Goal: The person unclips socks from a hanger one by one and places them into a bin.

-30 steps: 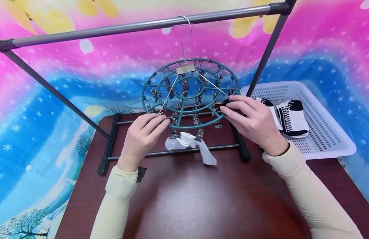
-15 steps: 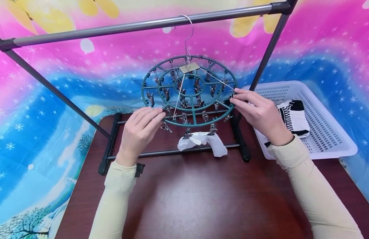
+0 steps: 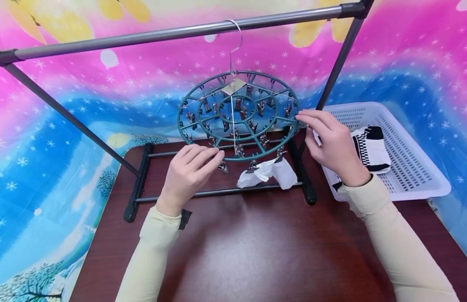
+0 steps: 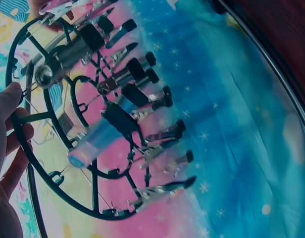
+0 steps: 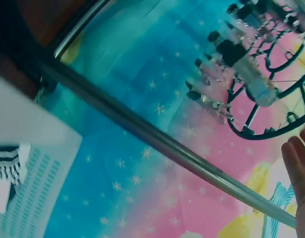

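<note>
A round green clip hanger (image 3: 238, 158) hangs by its wire hook, with many metal clips (image 4: 157, 191) dangling below. Two clips at its near right edge hold a white sock (image 3: 284, 173). My left hand (image 3: 191, 174) pinches the near left rim; the left wrist view shows the thumb on one side and fingertips (image 4: 26, 131) behind it. My right hand (image 3: 333, 144) is at the right rim with fingers extended, fingertips right at the ring and the thumb held apart. In the right wrist view only part of the right hand (image 5: 300, 171) shows.
The hook sits over the top bar (image 3: 161, 34) of a metal rack standing on the dark red table (image 3: 256, 251). To the right, a white plastic basket (image 3: 414, 167) contains black and white socks (image 3: 373, 149). A colourful printed cloth (image 3: 86, 84) hangs behind.
The hanger has turned, carrying the white sock to the right along the near edge. My left hand left the rim area slightly, then came back rightward; my right hand has shifted outward, its thumb spreading away.
</note>
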A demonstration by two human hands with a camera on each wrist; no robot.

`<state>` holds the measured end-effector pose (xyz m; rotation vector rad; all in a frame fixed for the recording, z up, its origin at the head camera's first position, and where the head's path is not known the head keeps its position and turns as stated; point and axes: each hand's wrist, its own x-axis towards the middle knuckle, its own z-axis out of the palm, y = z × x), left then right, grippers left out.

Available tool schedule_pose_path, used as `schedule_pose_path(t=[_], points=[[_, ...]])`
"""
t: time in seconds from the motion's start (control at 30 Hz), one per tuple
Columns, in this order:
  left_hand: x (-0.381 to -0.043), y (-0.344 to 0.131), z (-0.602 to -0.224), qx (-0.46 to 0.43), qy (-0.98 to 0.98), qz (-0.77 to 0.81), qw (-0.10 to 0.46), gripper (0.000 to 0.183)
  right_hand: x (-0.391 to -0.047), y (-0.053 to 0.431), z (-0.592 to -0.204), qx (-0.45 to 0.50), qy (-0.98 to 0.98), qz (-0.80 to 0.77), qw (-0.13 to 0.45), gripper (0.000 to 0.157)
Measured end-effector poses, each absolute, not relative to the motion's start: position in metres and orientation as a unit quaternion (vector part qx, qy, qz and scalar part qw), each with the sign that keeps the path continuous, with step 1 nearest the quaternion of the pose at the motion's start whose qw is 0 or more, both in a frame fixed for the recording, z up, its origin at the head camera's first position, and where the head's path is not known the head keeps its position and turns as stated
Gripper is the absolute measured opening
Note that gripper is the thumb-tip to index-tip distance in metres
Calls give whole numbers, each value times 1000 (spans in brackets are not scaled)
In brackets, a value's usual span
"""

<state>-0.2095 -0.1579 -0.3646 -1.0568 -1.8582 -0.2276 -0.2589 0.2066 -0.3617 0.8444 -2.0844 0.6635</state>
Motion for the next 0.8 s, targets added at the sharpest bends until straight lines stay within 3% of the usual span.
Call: schedule_pose_path(t=[0.1,0.2,0.33,0.43,0.67,0.8], points=[[-208,-155,-366,-431,-761,-93,475,20,-254,211,-364,303,-825,307,366,25],[-208,-153,-368,-424,-765,-95,475,22,-252,218,-367,284,-858,326,279,19],[-209,-149,-373,-413,-764,-112,483,28,-251,223,-374,270,-899,324,119,33],[-211,-142,-380,-407,-749,-117,509,33,-250,222,-383,267,-915,301,43,47],[-207,-113,-395,-452,-672,-41,586,32,-240,206,-403,267,-927,261,-22,73],[-199,-88,-405,-509,-651,-4,563,25,-241,194,-423,259,-924,281,-25,68]])
